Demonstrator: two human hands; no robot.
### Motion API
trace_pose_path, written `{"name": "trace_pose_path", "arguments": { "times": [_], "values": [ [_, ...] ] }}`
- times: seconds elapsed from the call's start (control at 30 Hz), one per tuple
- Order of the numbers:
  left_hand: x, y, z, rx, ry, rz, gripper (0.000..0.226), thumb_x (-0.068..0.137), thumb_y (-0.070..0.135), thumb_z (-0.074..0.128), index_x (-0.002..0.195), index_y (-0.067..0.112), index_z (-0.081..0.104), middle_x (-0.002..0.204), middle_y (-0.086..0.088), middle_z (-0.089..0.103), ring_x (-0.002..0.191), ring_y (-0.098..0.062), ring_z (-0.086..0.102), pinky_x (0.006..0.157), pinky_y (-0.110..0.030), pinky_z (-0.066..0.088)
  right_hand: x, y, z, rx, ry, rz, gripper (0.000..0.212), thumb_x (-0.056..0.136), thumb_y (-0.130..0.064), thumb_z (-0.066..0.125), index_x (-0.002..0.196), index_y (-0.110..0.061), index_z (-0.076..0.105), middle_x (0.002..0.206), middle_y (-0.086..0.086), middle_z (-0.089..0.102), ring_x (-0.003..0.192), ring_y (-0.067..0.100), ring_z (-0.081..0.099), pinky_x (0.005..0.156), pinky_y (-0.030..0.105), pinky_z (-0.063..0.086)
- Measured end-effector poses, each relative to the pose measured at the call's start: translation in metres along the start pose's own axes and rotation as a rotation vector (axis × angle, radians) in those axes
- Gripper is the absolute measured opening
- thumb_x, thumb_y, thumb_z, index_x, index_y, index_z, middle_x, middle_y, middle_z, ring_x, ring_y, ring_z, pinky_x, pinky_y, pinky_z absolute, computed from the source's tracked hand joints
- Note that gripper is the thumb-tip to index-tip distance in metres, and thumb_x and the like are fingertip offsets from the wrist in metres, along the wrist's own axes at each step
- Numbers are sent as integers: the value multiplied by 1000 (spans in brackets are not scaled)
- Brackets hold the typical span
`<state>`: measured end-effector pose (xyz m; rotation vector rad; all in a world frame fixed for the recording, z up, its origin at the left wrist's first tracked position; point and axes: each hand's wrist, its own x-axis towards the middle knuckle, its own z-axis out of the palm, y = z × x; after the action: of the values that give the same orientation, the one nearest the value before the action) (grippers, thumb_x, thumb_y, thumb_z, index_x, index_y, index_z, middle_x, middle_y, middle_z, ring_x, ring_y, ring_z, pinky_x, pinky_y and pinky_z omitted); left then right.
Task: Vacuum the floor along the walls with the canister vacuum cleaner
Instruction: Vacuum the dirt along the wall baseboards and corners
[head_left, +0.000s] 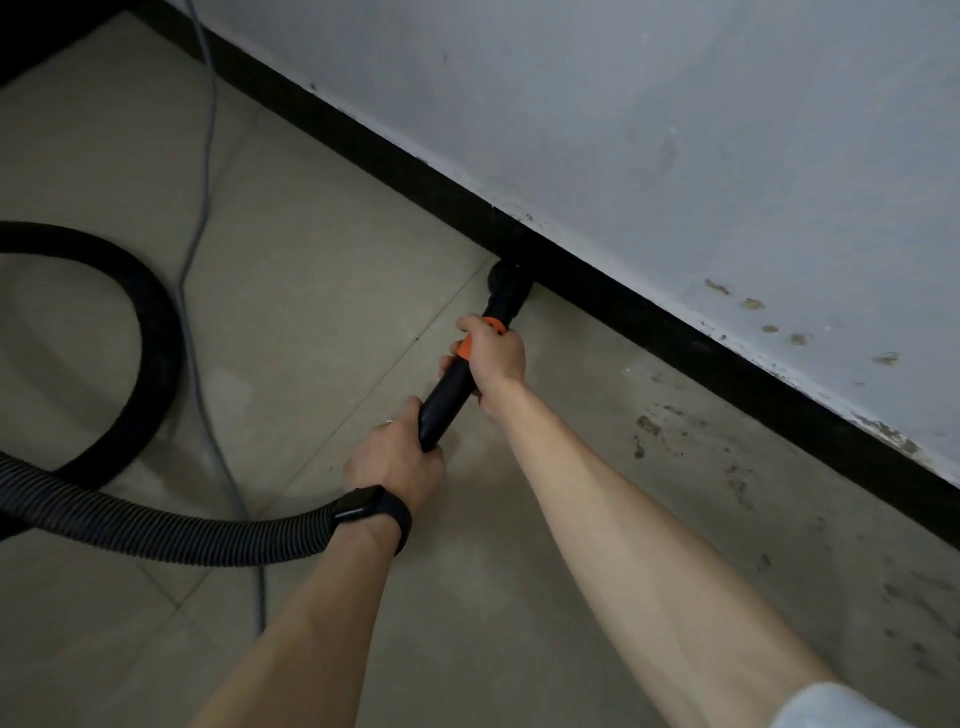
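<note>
Nozzle (506, 283) is down at the foot of the black skirting (675, 332), approx mid-scene. Touching it or just beside it? Can't tell, both are black and merge. Your right hand (493, 358) is clamped round the wand (449, 395) at its orange collar (465, 349), fingers wrapped over the top. Your left hand (397, 457), the one w/ the black watch (371, 506) on its wrist, grips the near end of the wand, where the ribbed hose (208, 535) joins. The hose runs off left, then loops round on the floor (322, 270). The canister itself isn't in view.

Progress, as a judgement: you're mid-pass along this wall, not at an end of it.
- Far-left stretch of floor by the skirting looks fairly clean, so prob. done, though nothing here proves it.
- Near-right stretch has dark specks and blotches (649, 428) close to the skirting, so that looks like what's left. Some may be stains that no suction will lift.
- Other walls: not visible, so no call on those.

Watch the grey power cord (200, 218). It lies on the floor left of you and passes under the hose near the bottom left, so it could snag when you drag the hose along.
</note>
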<state>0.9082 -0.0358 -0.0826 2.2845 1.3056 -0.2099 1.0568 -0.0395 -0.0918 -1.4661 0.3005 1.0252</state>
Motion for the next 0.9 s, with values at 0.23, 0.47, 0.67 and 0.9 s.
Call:
{"name": "trace_pose_path", "arguments": {
  "times": [0.23,0.47,0.67,0.9],
  "values": [
    [19,-11,-16,-116,8,-39,18,87,29,58,97,26,44,71,0,57,58,-17,53,47,-27,37,16,-16,38,-89,-58,9,17,89,-15,70,97,-5,59,70,11,58,49,25,60,67,43,60],
    [-21,-19,-41,143,-323,226,19,88,36,57,101,29,45,73,7,55,65,-20,55,56,-29,42,-49,26,-23,131,144,122,45,89,-18,70,128,-2,54,71,8,63,57,26,66,71,45,62],
    [-66,-7,-66,252,-607,347,13,84,39,59,91,31,51,80,7,60,76,-21,61,63,-29,48,-136,54,-68,443,387,152,21,93,-9,68,109,-4,55,69,9,56,52,24,60,53,33,56],
    [-87,2,-44,442,-737,496,12,83,35,57,94,31,57,93,0,68,78,-21,62,72,-31,55,-175,94,-99,658,569,178,14,91,-6,67,98,-5,55,63,10,54,50,26,56,52,34,55]
  ]
}}
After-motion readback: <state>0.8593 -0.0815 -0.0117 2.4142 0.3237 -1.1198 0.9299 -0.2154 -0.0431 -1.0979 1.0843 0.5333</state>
